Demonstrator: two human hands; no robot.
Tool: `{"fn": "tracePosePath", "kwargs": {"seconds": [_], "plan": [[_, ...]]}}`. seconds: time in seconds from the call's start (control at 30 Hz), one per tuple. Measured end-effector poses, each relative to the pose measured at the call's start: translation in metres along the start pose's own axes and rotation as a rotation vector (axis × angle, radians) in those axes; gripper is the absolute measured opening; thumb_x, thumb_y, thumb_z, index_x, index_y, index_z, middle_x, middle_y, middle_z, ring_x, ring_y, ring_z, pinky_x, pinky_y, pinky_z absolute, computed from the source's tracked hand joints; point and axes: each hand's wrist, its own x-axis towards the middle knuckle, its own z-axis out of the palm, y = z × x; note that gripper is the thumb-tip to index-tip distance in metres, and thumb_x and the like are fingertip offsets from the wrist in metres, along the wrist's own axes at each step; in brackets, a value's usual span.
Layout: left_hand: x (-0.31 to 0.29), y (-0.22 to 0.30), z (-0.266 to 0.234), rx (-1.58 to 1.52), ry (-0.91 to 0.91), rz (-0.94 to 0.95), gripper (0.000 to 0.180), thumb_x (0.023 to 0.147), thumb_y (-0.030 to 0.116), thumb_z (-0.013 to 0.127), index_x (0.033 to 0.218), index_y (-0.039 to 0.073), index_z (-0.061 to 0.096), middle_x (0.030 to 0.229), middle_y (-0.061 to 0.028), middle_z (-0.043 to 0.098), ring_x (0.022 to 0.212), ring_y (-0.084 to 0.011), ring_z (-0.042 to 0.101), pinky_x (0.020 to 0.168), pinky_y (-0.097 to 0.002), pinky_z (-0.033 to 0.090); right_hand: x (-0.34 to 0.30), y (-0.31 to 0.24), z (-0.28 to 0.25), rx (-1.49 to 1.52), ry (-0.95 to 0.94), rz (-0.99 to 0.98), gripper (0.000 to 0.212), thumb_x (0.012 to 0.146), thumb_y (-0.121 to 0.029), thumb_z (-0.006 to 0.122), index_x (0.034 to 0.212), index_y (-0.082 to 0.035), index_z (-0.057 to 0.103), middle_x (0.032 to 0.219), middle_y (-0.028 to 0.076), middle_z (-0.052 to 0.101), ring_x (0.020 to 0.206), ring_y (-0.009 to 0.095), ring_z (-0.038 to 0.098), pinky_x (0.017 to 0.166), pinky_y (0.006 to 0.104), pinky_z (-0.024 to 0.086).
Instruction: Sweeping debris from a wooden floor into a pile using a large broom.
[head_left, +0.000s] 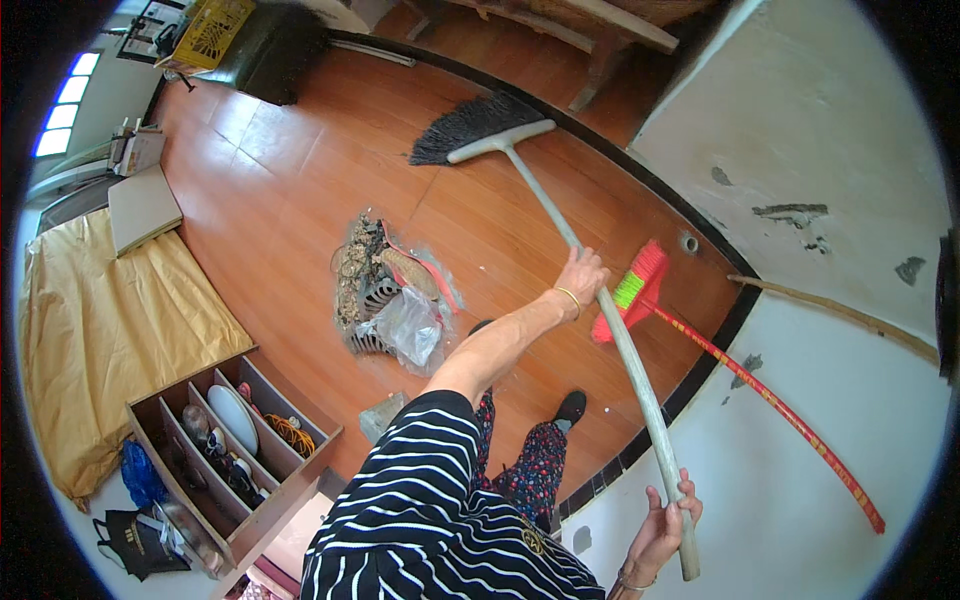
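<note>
A broom with dark bristles (pixel 475 122) and a long pale handle (pixel 628 355) slants across the view. Its head rests on the floor near the far wall. My left hand (pixel 581 280) is wrapped round the middle of the handle. Close to the handle's near end, my right hand (pixel 662 527) holds it with the fingers behind the shaft. A red broom with a lime-green patch (pixel 632 290) leans against the right wall, just beyond my left hand. On the floor to the left lies a heap of debris (pixel 362 270) with a crumpled clear plastic bag (pixel 412 325).
A compartmented wooden drawer unit (pixel 240 430) holding dishes and cords is at lower left, beside a yellow-covered surface (pixel 110 340). A wooden stick (pixel 850 318) leans on the right wall. A wooden bench (pixel 600 45) and a yellow crate (pixel 213 32) stand at the back.
</note>
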Motion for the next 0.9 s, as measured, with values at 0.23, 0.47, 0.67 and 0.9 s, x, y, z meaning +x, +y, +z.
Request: {"fn": "tracePosePath", "kwargs": {"seconds": [0.23, 0.47, 0.67, 0.9], "plan": [[-0.032, 0.083, -0.032, -0.081, -0.139, 0.189, 0.01, 0.073, 0.017, 0.057, 0.079, 0.012, 0.062, 0.084, -0.0088, 0.058, 0.09, -0.0254, 0.052, 0.085, -0.0457, 0.035, -0.064, -0.046, -0.06, -0.113, 0.07, -0.028, 0.02, 0.073, -0.006, 0.053, 0.091, -0.01, 0.047, 0.115, 0.012, 0.042, 0.122, 0.03, 0.033, 0.079, 0.039, 0.05], [-0.053, 0.13, -0.044, -0.118, -0.392, 0.364, 0.013, 0.066, 0.017, 0.063, 0.077, 0.01, 0.06, 0.078, -0.0067, 0.059, 0.085, -0.0232, 0.056, 0.08, -0.0382, 0.038, -0.102, -0.071, -0.109, 0.074, 0.131, -0.077, 0.031, 0.076, -0.026, 0.059, 0.097, -0.006, 0.048, 0.117, 0.016, 0.043, 0.118, 0.033, 0.037, 0.077, 0.0362, 0.05], [-0.079, 0.148, -0.055, -0.38, -0.248, 0.481, 0.008, 0.064, 0.019, 0.06, 0.064, 0.011, 0.062, 0.071, -0.0102, 0.062, 0.075, -0.0259, 0.06, 0.067, -0.0395, 0.042, -0.105, -0.099, -0.116, -0.358, 0.337, -0.41, 0.016, 0.072, -0.017, 0.052, 0.076, -0.002, 0.052, 0.089, 0.017, 0.054, 0.093, 0.033, 0.05, 0.072, 0.0413, 0.049], [-0.075, 0.17, -0.17, -0.542, -0.284, 0.62, 0.013, 0.052, 0.018, 0.057, 0.056, 0.007, 0.063, 0.056, -0.0168, 0.059, 0.055, -0.0303, 0.061, 0.052, -0.0392, 0.048, -0.141, -0.193, -0.102, 0.019, 0.365, -0.764, 0.011, 0.063, -0.009, 0.047, 0.067, -0.003, 0.055, 0.066, 0.015, 0.056, 0.074, 0.033, 0.058, 0.073, 0.046, 0.047]]}}
